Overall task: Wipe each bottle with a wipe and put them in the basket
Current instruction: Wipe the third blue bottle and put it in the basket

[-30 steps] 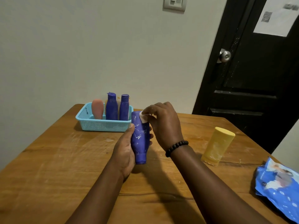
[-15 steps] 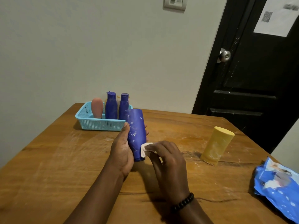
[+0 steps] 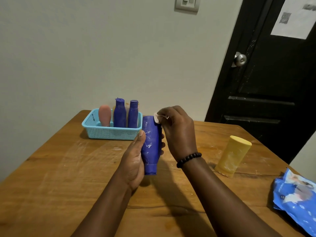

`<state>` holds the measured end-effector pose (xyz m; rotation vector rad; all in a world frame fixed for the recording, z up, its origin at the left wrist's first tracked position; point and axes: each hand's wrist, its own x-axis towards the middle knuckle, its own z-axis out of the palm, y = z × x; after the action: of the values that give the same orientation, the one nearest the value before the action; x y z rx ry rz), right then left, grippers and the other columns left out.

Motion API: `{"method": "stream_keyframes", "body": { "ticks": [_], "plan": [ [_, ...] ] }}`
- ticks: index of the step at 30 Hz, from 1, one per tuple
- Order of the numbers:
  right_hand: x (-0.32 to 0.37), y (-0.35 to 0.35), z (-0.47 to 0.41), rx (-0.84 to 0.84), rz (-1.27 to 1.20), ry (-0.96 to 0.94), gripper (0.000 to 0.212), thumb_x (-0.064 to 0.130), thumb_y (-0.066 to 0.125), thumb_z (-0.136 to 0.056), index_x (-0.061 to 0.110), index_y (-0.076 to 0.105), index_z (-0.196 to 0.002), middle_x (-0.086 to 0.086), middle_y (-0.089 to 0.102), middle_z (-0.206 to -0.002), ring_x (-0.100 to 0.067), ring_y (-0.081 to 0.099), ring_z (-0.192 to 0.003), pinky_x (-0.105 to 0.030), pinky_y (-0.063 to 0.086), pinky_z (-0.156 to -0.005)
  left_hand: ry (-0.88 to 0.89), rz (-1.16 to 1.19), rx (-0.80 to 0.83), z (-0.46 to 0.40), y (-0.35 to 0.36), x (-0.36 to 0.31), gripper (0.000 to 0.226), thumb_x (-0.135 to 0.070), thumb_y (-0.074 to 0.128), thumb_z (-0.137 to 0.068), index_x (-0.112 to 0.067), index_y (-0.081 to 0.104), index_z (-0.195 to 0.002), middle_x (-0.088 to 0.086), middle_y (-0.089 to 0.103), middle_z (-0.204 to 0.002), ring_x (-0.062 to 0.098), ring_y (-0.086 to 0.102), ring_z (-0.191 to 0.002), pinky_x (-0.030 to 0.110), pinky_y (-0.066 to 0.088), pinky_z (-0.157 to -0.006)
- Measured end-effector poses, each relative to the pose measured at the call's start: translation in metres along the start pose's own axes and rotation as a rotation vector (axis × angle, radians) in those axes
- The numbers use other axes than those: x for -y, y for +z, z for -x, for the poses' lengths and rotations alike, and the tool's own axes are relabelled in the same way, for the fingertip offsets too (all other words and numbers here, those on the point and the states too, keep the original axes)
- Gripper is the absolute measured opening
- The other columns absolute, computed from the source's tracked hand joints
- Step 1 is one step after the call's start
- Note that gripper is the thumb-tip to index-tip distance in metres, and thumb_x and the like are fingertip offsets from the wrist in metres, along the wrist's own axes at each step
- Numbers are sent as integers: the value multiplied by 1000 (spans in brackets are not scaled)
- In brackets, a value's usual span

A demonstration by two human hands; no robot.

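My left hand (image 3: 133,161) grips a dark blue bottle (image 3: 151,144), cap end down, above the wooden table (image 3: 51,177); white smears mark its side. My right hand (image 3: 177,129) pinches a small white wipe (image 3: 157,118) against the bottle's upper end. Behind them stands a light blue basket (image 3: 109,132) holding a pink bottle (image 3: 104,115) and two blue bottles (image 3: 119,112), all upright. A yellow bottle (image 3: 232,155) stands cap down and leaning on the table to the right.
A blue pack of wipes (image 3: 297,200) lies at the table's right edge. The table stands against a pale wall, with a black door (image 3: 273,74) at the right.
My right hand moved the wipe down the blue bottle from its top to near the cap, then back up to the top. My left hand kept its hold.
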<state>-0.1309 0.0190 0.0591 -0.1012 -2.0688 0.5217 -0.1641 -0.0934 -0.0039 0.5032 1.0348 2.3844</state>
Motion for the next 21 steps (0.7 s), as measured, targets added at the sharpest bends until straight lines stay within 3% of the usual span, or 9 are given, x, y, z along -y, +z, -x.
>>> {"method": "stream_keyframes", "body": {
  "ticks": [4, 6, 9, 15, 17, 18, 21],
  "plan": [
    [3, -2, 42, 23, -47, -33, 9, 11, 62, -86, 11, 66, -94, -1, 65, -97, -11, 61, -87, -30, 57, -71, 8, 63, -29, -1, -1, 1, 34, -32, 43, -102, -13, 59, -125, 14, 72, -114, 23, 71, -100, 40, 59, -86],
    [7, -4, 70, 80, -29, -70, 16, 22, 55, -88, 13, 67, -94, 0, 65, -99, -9, 60, -90, -22, 55, -74, -15, 86, -67, -2, -2, 0, 40, -34, 43, -102, -8, 56, -130, 21, 68, -120, 28, 66, -105, 43, 55, -91],
    [10, -9, 101, 136, -40, -73, 29, 34, 48, -87, 14, 69, -94, 2, 67, -99, -9, 61, -90, -20, 52, -72, -42, 70, -97, -2, -3, 0, 42, -39, 37, -104, -11, 58, -127, 17, 69, -123, 29, 64, -109, 43, 50, -95],
    [7, -28, 111, 205, -135, -47, 21, 34, 57, -92, 18, 70, -92, 8, 64, -95, -3, 58, -86, -17, 48, -69, -36, 79, -109, -3, -1, 0, 37, -38, 35, -104, -18, 58, -126, 15, 69, -123, 29, 63, -113, 42, 45, -99],
    [3, -33, 99, 161, -154, 7, 7, 18, 67, -89, 16, 69, -95, 9, 63, -95, 2, 56, -85, -8, 43, -70, -49, 155, -107, -5, 0, -1, 40, -37, 36, -104, -15, 54, -131, 22, 66, -126, 32, 60, -118, 46, 42, -104],
    [2, -34, 90, 131, -123, 26, 11, 12, 69, -87, 16, 69, -97, 9, 63, -97, 4, 55, -86, -6, 43, -71, -63, 208, -108, -5, 0, -2, 41, -36, 36, -104, -14, 53, -134, 24, 64, -127, 33, 59, -120, 48, 41, -107],
    [2, -28, 60, 105, -83, 50, 21, 11, 68, -86, 18, 67, -106, 8, 63, -104, 1, 56, -93, -12, 48, -78, -71, 254, -78, -6, -1, 1, 42, -32, 38, -103, -12, 50, -138, 18, 68, -122, 29, 67, -107, 49, 53, -94]
  ]
}}
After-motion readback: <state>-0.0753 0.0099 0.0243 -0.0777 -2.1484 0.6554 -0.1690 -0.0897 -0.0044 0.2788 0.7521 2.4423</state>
